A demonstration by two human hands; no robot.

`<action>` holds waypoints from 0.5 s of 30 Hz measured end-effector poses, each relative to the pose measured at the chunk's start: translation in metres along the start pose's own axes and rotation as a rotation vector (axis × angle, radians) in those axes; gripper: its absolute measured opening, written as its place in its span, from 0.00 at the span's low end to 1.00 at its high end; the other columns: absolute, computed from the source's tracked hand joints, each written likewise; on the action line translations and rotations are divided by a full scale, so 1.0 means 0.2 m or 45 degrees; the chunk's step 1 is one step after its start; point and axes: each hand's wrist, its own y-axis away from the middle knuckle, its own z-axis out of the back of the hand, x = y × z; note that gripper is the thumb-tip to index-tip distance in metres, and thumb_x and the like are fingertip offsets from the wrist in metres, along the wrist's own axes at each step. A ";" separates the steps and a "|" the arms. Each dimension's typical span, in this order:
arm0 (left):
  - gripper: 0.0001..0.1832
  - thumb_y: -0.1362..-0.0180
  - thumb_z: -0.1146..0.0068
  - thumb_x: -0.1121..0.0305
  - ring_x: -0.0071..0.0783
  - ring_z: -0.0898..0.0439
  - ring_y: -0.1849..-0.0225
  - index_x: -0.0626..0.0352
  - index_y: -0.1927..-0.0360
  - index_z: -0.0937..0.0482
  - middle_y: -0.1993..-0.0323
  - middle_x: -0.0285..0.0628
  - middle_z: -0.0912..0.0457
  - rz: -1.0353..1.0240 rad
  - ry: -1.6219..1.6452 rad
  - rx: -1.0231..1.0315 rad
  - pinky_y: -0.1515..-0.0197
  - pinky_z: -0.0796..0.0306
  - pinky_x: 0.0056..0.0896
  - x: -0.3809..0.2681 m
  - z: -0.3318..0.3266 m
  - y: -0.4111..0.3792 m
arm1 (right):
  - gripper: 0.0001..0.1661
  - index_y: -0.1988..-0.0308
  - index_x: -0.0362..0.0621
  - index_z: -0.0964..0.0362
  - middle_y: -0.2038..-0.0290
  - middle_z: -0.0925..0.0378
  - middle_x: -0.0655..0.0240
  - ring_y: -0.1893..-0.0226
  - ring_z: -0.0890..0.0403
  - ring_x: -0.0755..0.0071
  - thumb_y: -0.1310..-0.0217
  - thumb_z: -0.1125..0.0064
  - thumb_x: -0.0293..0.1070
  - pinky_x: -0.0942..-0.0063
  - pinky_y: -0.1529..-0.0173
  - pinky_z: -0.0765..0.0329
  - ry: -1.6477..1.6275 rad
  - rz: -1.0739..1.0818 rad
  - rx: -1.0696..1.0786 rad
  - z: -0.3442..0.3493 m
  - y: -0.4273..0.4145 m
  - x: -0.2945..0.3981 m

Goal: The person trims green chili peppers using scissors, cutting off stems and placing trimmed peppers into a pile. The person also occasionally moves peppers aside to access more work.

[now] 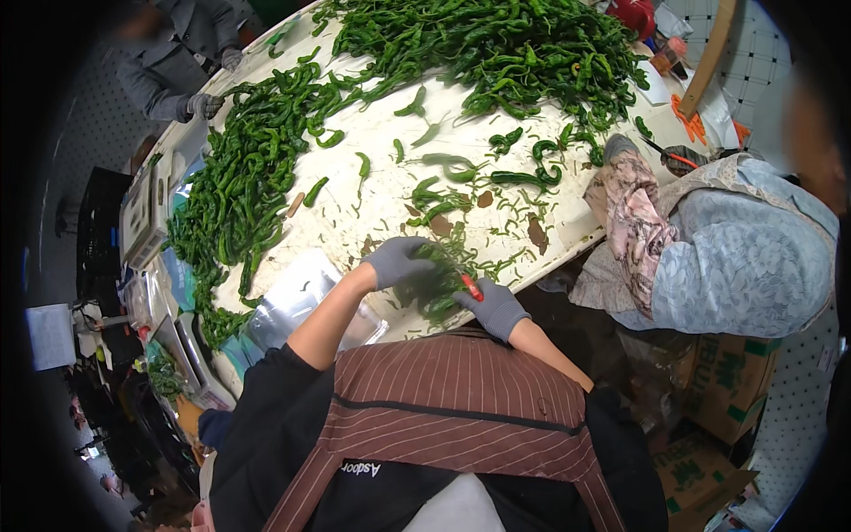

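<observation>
My left hand [401, 262], in a grey work glove, has its fingers curled around blurred green peppers [433, 254]. In my right hand [495, 307], gloved the same way, is a red-handled cutting tool [473, 287]; its thin blade end points up and left toward the peppers and is partly blurred. More long green peppers [439, 307] lie blurred between my hands, at the near edge of the white table [372, 166]. Cut green stems [498, 229] and brown scraps [537, 234] litter the surface just beyond. Several loose peppers [525, 178] lie farther out.
Large pepper heaps [492, 40] [246, 173] cover the far side and left. Clear plastic bags [299, 292] lie by my left forearm. A co-worker in a patterned sleeve [638, 226] stands close at right; another in grey [159, 80] is at far left. Cardboard boxes [728, 379] sit lower right.
</observation>
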 end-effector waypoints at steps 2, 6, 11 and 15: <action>0.23 0.48 0.41 0.62 0.35 0.19 0.60 0.59 0.49 0.25 0.61 0.45 0.18 -0.042 -0.192 -0.089 0.54 0.28 0.31 0.04 0.02 0.03 | 0.37 0.60 0.35 0.33 0.66 0.24 0.43 0.62 0.23 0.42 0.44 0.49 0.64 0.58 0.58 0.27 -0.005 0.026 -0.011 -0.01 0.00 -0.01; 0.14 0.46 0.45 0.67 0.37 0.19 0.57 0.56 0.56 0.21 0.59 0.43 0.17 0.041 -0.284 -0.371 0.51 0.28 0.35 0.36 0.42 0.13 | 0.37 0.61 0.36 0.32 0.66 0.24 0.43 0.61 0.23 0.41 0.44 0.49 0.64 0.58 0.57 0.27 -0.004 -0.008 -0.040 -0.01 -0.01 -0.01; 0.21 0.53 0.36 0.64 0.42 0.24 0.51 0.56 0.54 0.23 0.52 0.49 0.23 0.636 -1.398 -1.572 0.49 0.30 0.39 0.39 1.02 0.39 | 0.37 0.59 0.37 0.32 0.65 0.23 0.44 0.60 0.23 0.42 0.45 0.50 0.65 0.57 0.55 0.27 0.015 -0.047 -0.051 0.01 0.00 -0.01; 0.24 0.53 0.36 0.69 0.45 0.27 0.47 0.56 0.49 0.25 0.50 0.48 0.24 0.095 -0.699 -1.314 0.42 0.34 0.37 0.41 0.92 0.13 | 0.37 0.58 0.37 0.33 0.65 0.24 0.44 0.60 0.23 0.43 0.44 0.50 0.65 0.58 0.56 0.27 0.005 -0.050 -0.040 -0.02 -0.03 -0.03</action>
